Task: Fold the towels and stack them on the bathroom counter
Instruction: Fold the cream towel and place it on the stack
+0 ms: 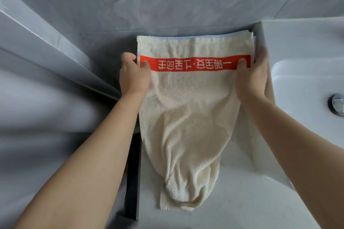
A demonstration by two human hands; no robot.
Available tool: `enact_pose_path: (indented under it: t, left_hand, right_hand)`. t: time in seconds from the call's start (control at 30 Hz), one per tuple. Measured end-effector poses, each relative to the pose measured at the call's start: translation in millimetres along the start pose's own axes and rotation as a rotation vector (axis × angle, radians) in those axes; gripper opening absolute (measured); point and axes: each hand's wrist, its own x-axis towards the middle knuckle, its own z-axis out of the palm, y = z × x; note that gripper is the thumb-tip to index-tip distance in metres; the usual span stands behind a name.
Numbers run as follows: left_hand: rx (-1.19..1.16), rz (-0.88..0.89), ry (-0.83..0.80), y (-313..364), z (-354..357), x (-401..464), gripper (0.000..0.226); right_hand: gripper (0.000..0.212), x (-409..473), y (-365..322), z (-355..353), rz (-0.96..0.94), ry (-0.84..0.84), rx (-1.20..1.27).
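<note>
Cream towel [186, 117], terry, with a red band [194, 65] carrying white characters, lies lengthwise at the centre of the frame on the grey counter [232, 201]. Its far end is spread flat against the wall [167, 2]; its near end is bunched and narrowed, wrinkled, reaching toward the lower centre. Beneath the far edge, a thin strip of pale blue towel [186, 37] shows, along with stacked layered edges at the upper right corner. Left hand [135, 74], centre left: pinches the towel's left edge at the red band, thumb on top, fingers curled round the edge. Right hand [251, 74], centre right: grasps the right edge at the same band, thumb on top, fingers wrapped over the side. Both forearms enter from the lower corners, bare. White basin [301, 57], right of the frame, stands just beside the towel, with a metal drain fitting [337, 104] at the far right edge. Left of the frame: blurred grey surfaces, details not legible.
</note>
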Motion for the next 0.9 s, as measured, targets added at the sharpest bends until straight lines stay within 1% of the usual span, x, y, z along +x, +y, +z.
enact_pose_path:
  t: [0.03, 0.07, 0.1, 0.13, 0.17, 0.2, 0.23, 0.27, 0.3, 0.37, 0.43, 0.47, 0.5, 0.53, 0.6, 0.63, 0.67, 0.73, 0.8, 0.83, 0.9]
  left_hand:
    - [-0.01, 0.022, 0.046, -9, -5, -8, 0.022]
    - [-0.043, 0.002, 0.087, -20, -8, -19, 0.026]
    - [-0.097, -0.062, 0.101, -33, -11, -34, 0.027]
    - [-0.16, -0.154, 0.079, -47, -11, -52, 0.024]
    - [-0.206, -0.244, 0.024, -62, -10, -72, 0.019]
    - [-0.227, -0.317, -0.05, -75, -8, -92, 0.014]
    - [-0.228, -0.375, -0.127, -86, -7, -112, 0.012]
    - [-0.222, -0.428, -0.19, -94, -7, -129, 0.012]
    - [-0.208, -0.472, -0.235, -100, -7, -143, 0.014]
    - [-0.134, -0.519, -0.304, -111, -11, -160, 0.024]
    - [-0.079, -0.543, -0.406, -114, -15, -166, 0.038]
    - [-0.072, -0.545, -0.458, -113, -17, -167, 0.043]
    - [-0.085, -0.543, -0.486, -109, -19, -166, 0.045]
    - [-0.129, -0.544, -0.477, -104, -21, -165, 0.041]
    - [-0.314, -0.593, -0.386, -99, -27, -160, 0.027]
    - [-0.413, -0.615, -0.343, -101, -30, -158, 0.022]
    - [-0.489, -0.625, -0.341, -103, -33, -157, 0.021]
    - [-0.583, -0.63, -0.462, -110, -37, -162, 0.027]
    - [-0.57, -0.657, -0.601, -117, -40, -175, 0.029]
    - [-0.509, -0.649, -0.662, -119, -43, -182, 0.03]
    - [-0.389, -0.578, -0.77, -126, -44, -197, 0.033]
  right_hand:
    - [0.061, -18, 6, -3, -0.044, 0.014, -0.005]
    - [0.063, -38, 15, -6, -0.059, 0.039, 0.001]
    - [0.064, -60, 27, -7, -0.026, 0.063, 0.017]
    - [0.063, -82, 41, -8, 0.059, 0.074, 0.041]
    - [0.062, -103, 54, -9, 0.191, 0.051, 0.062]
    - [0.058, -120, 67, -9, 0.347, -0.007, 0.083]
    - [0.049, -135, 77, -9, 0.493, -0.079, 0.109]
    - [0.041, -147, 85, -8, 0.587, -0.146, 0.112]
    - [0.04, -157, 89, -9, 0.615, -0.204, 0.092]
    - [0.038, -166, 92, -11, 0.62, -0.318, 0.092]
    - [0.026, -168, 87, -12, 0.64, -0.458, 0.176]
    - [0.021, -166, 85, -13, 0.624, -0.494, 0.205]
    - [0.019, -163, 83, -14, 0.594, -0.48, 0.218]
    - [0.021, -159, 80, -17, 0.561, -0.424, 0.235]
    - [0.031, -148, 78, -25, 0.516, -0.289, 0.273]
    - [0.035, -143, 80, -29, 0.52, -0.247, 0.294]
    - [0.041, -138, 84, -33, 0.552, -0.241, 0.322]
    - [0.051, -137, 91, -38, 0.671, -0.313, 0.403]
    - [0.055, -148, 100, -40, 0.755, -0.419, 0.383]
    - [0.053, -158, 104, -41, 0.767, -0.472, 0.331]
    - [0.041, -177, 114, -47, 0.748, -0.578, 0.198]
